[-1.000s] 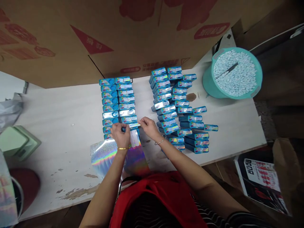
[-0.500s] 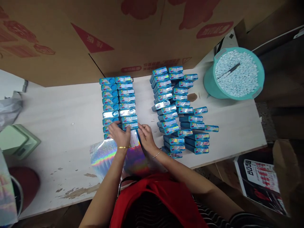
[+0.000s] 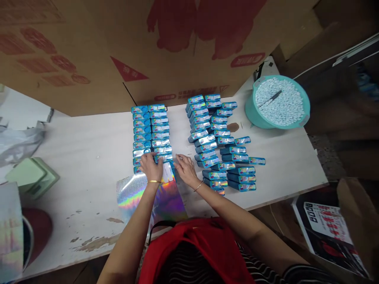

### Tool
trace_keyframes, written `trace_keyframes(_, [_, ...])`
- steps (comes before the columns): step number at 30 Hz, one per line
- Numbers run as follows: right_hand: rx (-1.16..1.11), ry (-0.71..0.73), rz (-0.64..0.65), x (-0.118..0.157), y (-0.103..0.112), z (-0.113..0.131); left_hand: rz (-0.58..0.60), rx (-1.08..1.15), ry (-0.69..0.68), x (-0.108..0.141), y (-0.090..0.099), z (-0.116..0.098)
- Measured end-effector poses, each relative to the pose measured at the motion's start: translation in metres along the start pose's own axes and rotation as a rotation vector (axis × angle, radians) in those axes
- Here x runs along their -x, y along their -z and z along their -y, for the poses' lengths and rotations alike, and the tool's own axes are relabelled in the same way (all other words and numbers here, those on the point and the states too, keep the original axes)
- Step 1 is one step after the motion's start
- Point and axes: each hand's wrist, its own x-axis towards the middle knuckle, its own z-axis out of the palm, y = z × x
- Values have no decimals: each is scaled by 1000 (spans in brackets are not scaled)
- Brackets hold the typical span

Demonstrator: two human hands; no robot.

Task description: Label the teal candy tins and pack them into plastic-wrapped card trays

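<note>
Two side-by-side columns of small blue tins [image 3: 142, 129] stand on edge, several with shiny printed stickers on their upper faces. My left hand [image 3: 151, 166] rests on the near end of these columns, its fingers apart and the thumb on the right column's nearest tins. Just right of that column, my right hand [image 3: 186, 169] hovers with fingers loosely extended, and I see nothing held in it. Under my left wrist lies a shiny rainbow sheet [image 3: 168, 197], with pale label strips near its top edge.
More blue tins [image 3: 207, 154] stand in uneven rows to the right. A teal bucket [image 3: 251, 106] full of small white pieces, with tweezers [image 3: 271, 98] on top, is at the back right. A large cardboard box [image 3: 97, 90] borders the back. A green scale [image 3: 44, 177] sits left.
My right hand has moved slightly away from the right end of the near tin. My left hand stays on the tins. The view has shifted as my head moved.
</note>
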Motion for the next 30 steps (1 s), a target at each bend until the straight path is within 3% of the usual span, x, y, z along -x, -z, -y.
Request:
trace_keyframes(3, [-81,-18,-148,5,8,18,77,-21,-205,4,21,18])
trace_keyframes(5, [-130,20,-147,10,10,32,99,-93,-336,10,34,30])
trace_keyframes(8, [-149,46,-90,14,5,48,179,-127,-416,19,46,41])
trace_keyframes(11, [-171,19,-21,13,-4,53,298,-50,-427,25,49,43])
trace_keyframes(15, [-133,38,27,15,-8,50,276,-103,-448,29,55,51])
trace_keyframes(18, [-104,65,78,21,-6,50,326,-153,-474,37,60,65])
trace_keyframes(22, [-195,35,112,33,-7,58,354,-39,-425,49,58,75])
trace_keyframes(27, [-486,-47,115,38,-18,67,290,225,-363,50,60,71])
trace_keyframes(30, [-596,-77,127,33,-25,67,231,162,-421,47,66,68])
